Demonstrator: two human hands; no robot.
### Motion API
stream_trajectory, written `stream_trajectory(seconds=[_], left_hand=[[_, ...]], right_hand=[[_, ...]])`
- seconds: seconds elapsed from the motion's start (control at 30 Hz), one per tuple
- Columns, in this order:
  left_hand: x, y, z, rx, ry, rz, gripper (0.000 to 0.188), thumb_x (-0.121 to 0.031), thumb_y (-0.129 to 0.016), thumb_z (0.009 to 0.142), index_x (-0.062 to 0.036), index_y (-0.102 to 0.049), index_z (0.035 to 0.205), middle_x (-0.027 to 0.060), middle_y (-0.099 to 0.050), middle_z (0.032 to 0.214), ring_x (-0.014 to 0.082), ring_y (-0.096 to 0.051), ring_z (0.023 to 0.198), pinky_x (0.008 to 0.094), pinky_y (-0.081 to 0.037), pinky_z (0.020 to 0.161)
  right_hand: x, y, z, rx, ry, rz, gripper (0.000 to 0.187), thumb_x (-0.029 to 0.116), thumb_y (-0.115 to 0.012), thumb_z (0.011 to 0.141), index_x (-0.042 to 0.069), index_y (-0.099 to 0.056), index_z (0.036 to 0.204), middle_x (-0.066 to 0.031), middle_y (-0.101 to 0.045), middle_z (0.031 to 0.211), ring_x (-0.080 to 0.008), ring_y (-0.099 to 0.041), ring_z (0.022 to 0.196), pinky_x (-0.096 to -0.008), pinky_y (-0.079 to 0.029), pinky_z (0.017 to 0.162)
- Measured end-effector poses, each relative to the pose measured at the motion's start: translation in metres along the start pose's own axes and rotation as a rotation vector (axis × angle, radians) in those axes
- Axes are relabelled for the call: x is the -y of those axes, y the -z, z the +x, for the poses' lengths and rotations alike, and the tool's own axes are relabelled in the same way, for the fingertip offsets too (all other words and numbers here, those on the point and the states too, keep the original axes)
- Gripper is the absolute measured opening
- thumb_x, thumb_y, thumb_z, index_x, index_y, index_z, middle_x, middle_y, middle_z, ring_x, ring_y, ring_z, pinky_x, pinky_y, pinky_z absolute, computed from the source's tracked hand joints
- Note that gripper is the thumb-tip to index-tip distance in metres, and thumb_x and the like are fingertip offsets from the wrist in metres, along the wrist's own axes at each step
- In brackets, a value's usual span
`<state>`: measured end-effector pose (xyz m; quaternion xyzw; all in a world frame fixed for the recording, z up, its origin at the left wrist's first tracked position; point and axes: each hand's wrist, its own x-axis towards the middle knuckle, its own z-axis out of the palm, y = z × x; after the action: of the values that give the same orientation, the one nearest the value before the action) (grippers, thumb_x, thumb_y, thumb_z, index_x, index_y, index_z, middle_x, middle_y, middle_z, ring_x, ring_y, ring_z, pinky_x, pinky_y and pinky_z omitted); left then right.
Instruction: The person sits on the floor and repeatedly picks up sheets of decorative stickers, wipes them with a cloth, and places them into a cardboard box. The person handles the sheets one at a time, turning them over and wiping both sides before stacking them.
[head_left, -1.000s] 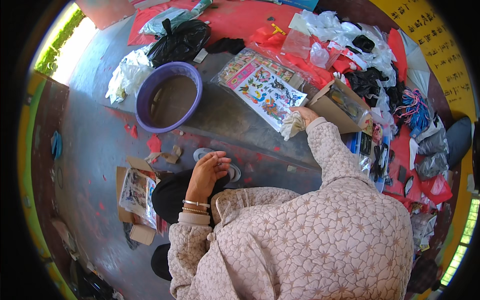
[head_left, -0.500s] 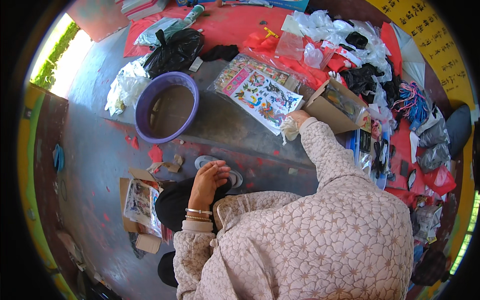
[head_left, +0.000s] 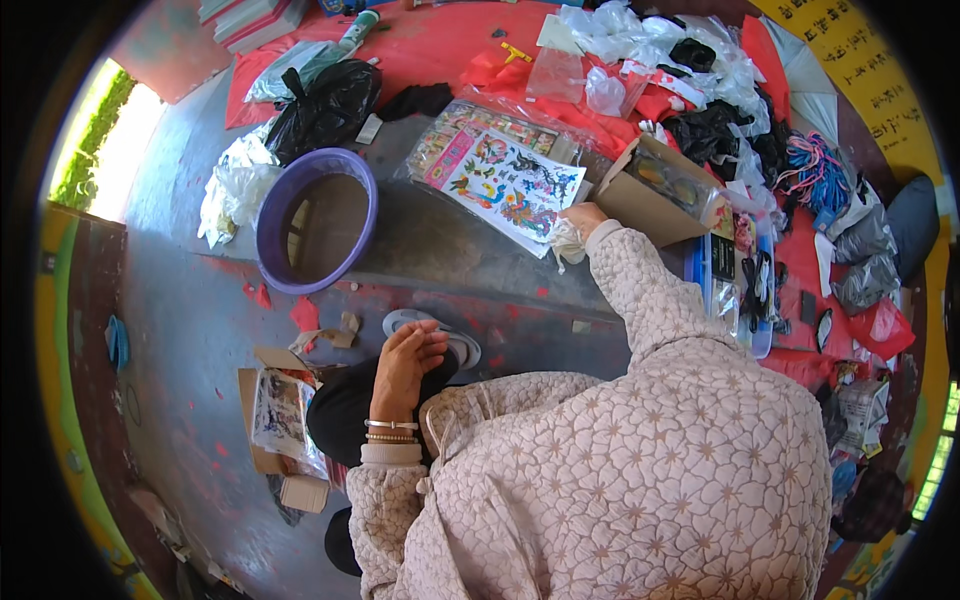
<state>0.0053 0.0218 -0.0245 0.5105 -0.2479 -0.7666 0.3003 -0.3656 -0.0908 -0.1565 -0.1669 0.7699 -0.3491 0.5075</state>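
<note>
Right hand (head_left: 583, 218): reaches to 12 o'clock and closes on a crumpled white wad (head_left: 566, 243), at the lower right edge of the printed picture sheet (head_left: 512, 186).
Left hand (head_left: 405, 358): rests on my knee at 9 o'clock, fingers loosely curled, holding nothing.
Sheet: lies flat on the grey ledge, between the purple basin (head_left: 316, 220) at 10 o'clock and the cardboard box (head_left: 660, 190) at 1 o'clock.
Advice: I think I should press lightly and move along the sheet, so its corner does not lift or fold.
</note>
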Motion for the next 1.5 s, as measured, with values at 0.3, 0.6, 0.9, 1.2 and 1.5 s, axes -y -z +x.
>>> stream_trajectory(seconds=[0.3, 0.6, 0.9, 1.2, 1.5], left_hand=[[0.000, -0.003, -0.001, -0.007, -0.009, 0.030, 0.020, -0.015, -0.045, 0.088, -0.0027, -0.054, 0.100, 0.0067, -0.061, 0.087, 0.0135, -0.058, 0.075, 0.0233, -0.047, 0.066], [0.001, -0.003, -0.001, -0.006, -0.021, 0.041, 0.020, -0.017, -0.046, 0.088, -0.0028, -0.055, 0.099, 0.0064, -0.061, 0.087, 0.0136, -0.058, 0.076, 0.0234, -0.047, 0.067], [0.003, -0.001, -0.001, -0.011, -0.023, 0.058, 0.020, -0.018, -0.047, 0.087, -0.0031, -0.055, 0.098, 0.0062, -0.061, 0.086, 0.0136, -0.058, 0.076, 0.0237, -0.046, 0.067], [0.002, -0.006, 0.001, -0.003, -0.023, 0.076, 0.020, -0.017, -0.046, 0.087, -0.0031, -0.055, 0.099, 0.0068, -0.061, 0.087, 0.0139, -0.058, 0.077, 0.0238, -0.046, 0.067], [0.003, -0.003, 0.001, 0.001, -0.019, 0.070, 0.021, -0.015, -0.044, 0.088, -0.0019, -0.054, 0.101, 0.0076, -0.061, 0.087, 0.0136, -0.058, 0.077, 0.0235, -0.047, 0.068]], right_hand=[[-0.022, -0.004, 0.014, 0.089, 0.071, 0.227, 0.019, 0.001, -0.061, 0.075, -0.008, -0.060, 0.093, -0.0129, -0.061, 0.088, -0.0209, -0.059, 0.074, -0.0333, -0.046, 0.063], [-0.035, 0.007, 0.034, 0.115, 0.093, 0.183, 0.019, 0.001, -0.062, 0.075, -0.008, -0.060, 0.092, -0.0130, -0.062, 0.086, -0.0209, -0.059, 0.073, -0.0333, -0.046, 0.063], [-0.041, 0.005, 0.046, 0.118, 0.133, 0.082, 0.019, 0.002, -0.062, 0.075, -0.009, -0.060, 0.091, -0.0132, -0.062, 0.085, -0.0209, -0.059, 0.073, -0.0333, -0.046, 0.063], [-0.051, 0.008, 0.063, 0.088, 0.227, -0.082, 0.019, 0.003, -0.062, 0.075, -0.009, -0.060, 0.090, -0.0133, -0.062, 0.084, -0.0210, -0.059, 0.072, -0.0333, -0.046, 0.063], [-0.041, 0.006, 0.051, 0.003, 0.153, -0.290, 0.030, 0.010, -0.062, 0.077, -0.009, -0.057, 0.099, -0.0140, -0.062, 0.094, -0.0208, -0.060, 0.078, -0.0324, -0.046, 0.067]])
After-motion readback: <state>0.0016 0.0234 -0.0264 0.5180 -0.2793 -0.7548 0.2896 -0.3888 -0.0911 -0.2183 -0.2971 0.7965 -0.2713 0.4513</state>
